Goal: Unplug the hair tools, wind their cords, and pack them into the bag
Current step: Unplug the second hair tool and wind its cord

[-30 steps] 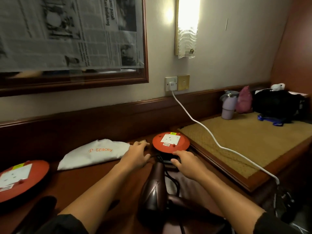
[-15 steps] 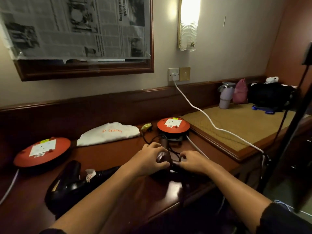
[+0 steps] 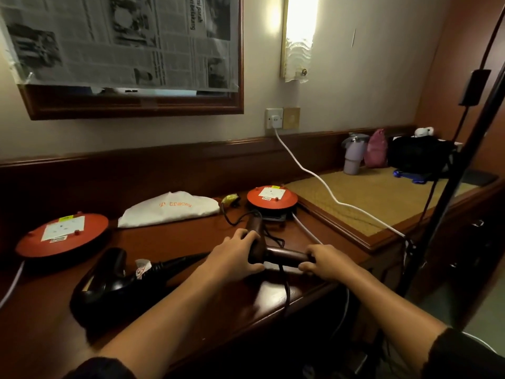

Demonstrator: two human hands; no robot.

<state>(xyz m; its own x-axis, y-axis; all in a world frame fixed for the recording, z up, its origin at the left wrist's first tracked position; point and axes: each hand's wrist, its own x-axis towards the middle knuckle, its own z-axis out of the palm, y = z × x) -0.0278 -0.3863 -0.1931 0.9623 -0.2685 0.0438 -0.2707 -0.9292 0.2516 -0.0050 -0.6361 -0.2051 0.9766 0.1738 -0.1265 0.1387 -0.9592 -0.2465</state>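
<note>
Brown hair dryer [image 3: 273, 253] gripped in both hands at the counter [image 3: 191, 236] front edge: left hand [image 3: 235, 258] curled around the barrel, right hand [image 3: 325, 262] curled around the handle end. Half a second earlier held the same way; a second ago lying flat with both hands reaching toward the orange cord reel [image 3: 272, 198]. Dark cord [image 3: 237, 218] trailing loose from the dryer toward that reel, plug end hard to make out, so probably unplugged and ready for winding. Second, black hair dryer [image 3: 109, 280] lying untouched to the left. White cloth bag [image 3: 169, 209] behind it, flat and unopened, printed "tracey" in orange. Another orange reel [image 3: 62, 236] at far left; small labels on both reels unreadable. White cable [image 3: 322, 181] plugged into wall socket [image 3: 274, 118]. Newspaper [image 3: 123, 39] taped over the mirror, headline fragment "belakang" legible.
</note>
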